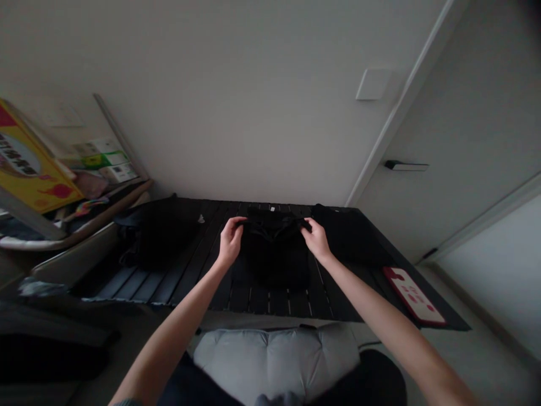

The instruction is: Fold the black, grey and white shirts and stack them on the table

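A black garment (270, 259) lies across the middle of the dark slatted table (249, 301), its far edge lifted and a small white tag at the top. My left hand (231, 239) pinches the left corner of that edge between thumb and fingers. At the opposite corner, my right hand (316, 239) grips the cloth the same way, so the edge spans between both hands. The cloth is too dark to show its exact kind.
Black folded cloth (350, 234) lies to the right, near a red-and-white flat case (414, 296). A dark bag-like bundle (160, 234) sits left. A shelf with a yellow box (38, 163) stands far left. Wall and door (465, 141) bound the back; a grey cushion (274, 361) is in front.
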`<state>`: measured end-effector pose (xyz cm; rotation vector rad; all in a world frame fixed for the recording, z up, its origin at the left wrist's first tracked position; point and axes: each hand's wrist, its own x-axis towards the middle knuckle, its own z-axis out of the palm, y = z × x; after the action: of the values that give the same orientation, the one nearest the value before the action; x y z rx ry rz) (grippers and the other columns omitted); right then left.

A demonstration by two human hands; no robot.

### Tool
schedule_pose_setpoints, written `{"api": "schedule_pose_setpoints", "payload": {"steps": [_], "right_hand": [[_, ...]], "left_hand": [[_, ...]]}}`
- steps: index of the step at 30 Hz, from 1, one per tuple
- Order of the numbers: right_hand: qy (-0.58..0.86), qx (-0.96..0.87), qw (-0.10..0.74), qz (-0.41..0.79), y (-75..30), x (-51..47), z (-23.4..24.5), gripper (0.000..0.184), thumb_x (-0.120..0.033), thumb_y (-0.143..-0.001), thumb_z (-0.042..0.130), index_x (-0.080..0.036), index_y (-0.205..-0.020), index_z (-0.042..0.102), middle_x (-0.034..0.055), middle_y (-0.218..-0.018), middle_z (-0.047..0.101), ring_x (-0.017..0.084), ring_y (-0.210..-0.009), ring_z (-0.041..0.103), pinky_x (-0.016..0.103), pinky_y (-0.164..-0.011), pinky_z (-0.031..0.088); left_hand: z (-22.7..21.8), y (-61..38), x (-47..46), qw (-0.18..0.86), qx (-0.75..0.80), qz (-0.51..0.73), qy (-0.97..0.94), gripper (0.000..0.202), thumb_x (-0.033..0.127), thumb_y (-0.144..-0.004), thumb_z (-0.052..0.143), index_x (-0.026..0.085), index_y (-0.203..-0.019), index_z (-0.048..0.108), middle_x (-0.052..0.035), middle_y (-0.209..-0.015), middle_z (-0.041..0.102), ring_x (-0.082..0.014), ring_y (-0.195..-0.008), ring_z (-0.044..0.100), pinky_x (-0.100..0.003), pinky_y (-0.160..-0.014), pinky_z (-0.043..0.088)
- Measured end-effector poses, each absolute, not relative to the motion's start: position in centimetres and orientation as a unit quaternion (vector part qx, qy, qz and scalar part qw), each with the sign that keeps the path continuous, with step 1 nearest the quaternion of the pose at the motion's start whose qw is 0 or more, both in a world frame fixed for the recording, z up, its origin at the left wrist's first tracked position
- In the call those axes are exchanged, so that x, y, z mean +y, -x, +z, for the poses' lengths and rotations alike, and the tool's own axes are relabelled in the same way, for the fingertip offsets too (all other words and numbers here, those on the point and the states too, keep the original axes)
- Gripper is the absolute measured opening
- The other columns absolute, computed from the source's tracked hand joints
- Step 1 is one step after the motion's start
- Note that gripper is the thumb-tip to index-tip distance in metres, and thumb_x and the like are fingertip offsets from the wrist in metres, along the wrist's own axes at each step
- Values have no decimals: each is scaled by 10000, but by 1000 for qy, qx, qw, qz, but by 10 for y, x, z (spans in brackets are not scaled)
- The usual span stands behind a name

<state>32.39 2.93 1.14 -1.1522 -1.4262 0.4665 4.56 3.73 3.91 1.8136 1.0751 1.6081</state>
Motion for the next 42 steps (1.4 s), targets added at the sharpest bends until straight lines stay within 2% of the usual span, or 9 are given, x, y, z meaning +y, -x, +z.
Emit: {"api": "schedule_pose_setpoints", "payload": {"steps": [3, 5, 8, 11, 19, 27, 33, 40, 42], "right_hand": [[546, -587, 577, 157, -337, 88, 17, 274, -370, -816, 544, -156, -944, 656, 98, -946, 705, 238, -859, 645, 359, -820, 489], [606, -566, 541, 140, -342, 124, 18, 285, -351, -839, 509, -147, -969, 660, 116, -972, 706, 251, -912, 643, 369, -861, 479], [696, -540, 447, 154, -341, 159, 10, 453, -339, -835, 554, -119, -1232, 557, 164, -1193, 636, 277, -1125, 579, 376, -966, 432], [781, -504, 322, 179, -332, 166, -10, 782, -389, -796, 646, -101, -1442, 312, 235, -1365, 481, 357, -1271, 456, 454, -1015, 393], [839, -415, 220, 276, -312, 149, -54, 871, -539, -839, 556, 38, -1419, 257, 355, -1387, 376, 400, -1273, 449, 468, -988, 425], [793, -448, 262, 319, -307, 143, -65, 879, -428, -870, 546, 29, -1476, 103, 275, -1316, 534, 323, -1214, 544, 392, -1002, 429], [750, -479, 328, 316, -317, 133, -68, 742, -327, -846, 573, -81, -1469, 251, 167, -1407, 493, 212, -1283, 492, 261, -1032, 397], [727, -471, 343, 363, -310, 126, -67, 903, -349, -777, 631, -56, -1494, 168, 238, -1375, 497, 299, -1252, 519, 395, -1011, 429], [708, -471, 365, 380, -303, 121, -69, 827, -329, -774, 628, -78, -1467, 254, 215, -1364, 517, 275, -1239, 533, 379, -1003, 439]], "left_hand": [[39, -57, 95, 247, 396, 577, -671, 286, 278, -869, 522, 175, -1125, 596, -43, -928, 629, -157, -823, 592, -275, -767, 474], [35, -66, 133, 270, 385, 568, -676, 401, 260, -847, 522, 186, -1241, 520, -89, -1156, 601, -197, -1030, 585, -320, -888, 468], [18, -77, 175, 302, 381, 506, -712, 752, 226, -801, 554, 250, -1469, 209, -111, -1559, 210, -248, -1384, 320, -390, -1066, 364], [-10, -79, 190, 267, 449, 410, -748, 870, 236, -777, 615, 257, -1497, 128, -109, -1600, -41, -287, -1459, 122, -452, -1133, 261], [-63, -70, 173, 217, 708, 219, -635, 606, 317, -880, 562, 51, -1381, 349, -275, -1378, 437, -361, -1304, 434, -448, -1046, 363], [-62, -66, 166, 231, 719, 219, -618, 532, 275, -893, 529, 2, -1330, 397, -312, -1283, 524, -356, -1233, 520, -427, -997, 413], [-54, -65, 147, 306, 644, 264, -650, 638, 216, -828, 608, 160, -1417, 371, -141, -1280, 601, -246, -1170, 586, -345, -998, 447], [-34, -71, 111, 529, 520, 343, -576, 812, 41, -711, 558, 209, -1469, 320, -78, -1300, 602, -208, -1133, 610, -341, -957, 510], [-30, -63, 98, 549, 517, 341, -561, 823, 52, -714, 552, 235, -1478, 308, -63, -1289, 612, -213, -1101, 629, -348, -927, 533]]}}
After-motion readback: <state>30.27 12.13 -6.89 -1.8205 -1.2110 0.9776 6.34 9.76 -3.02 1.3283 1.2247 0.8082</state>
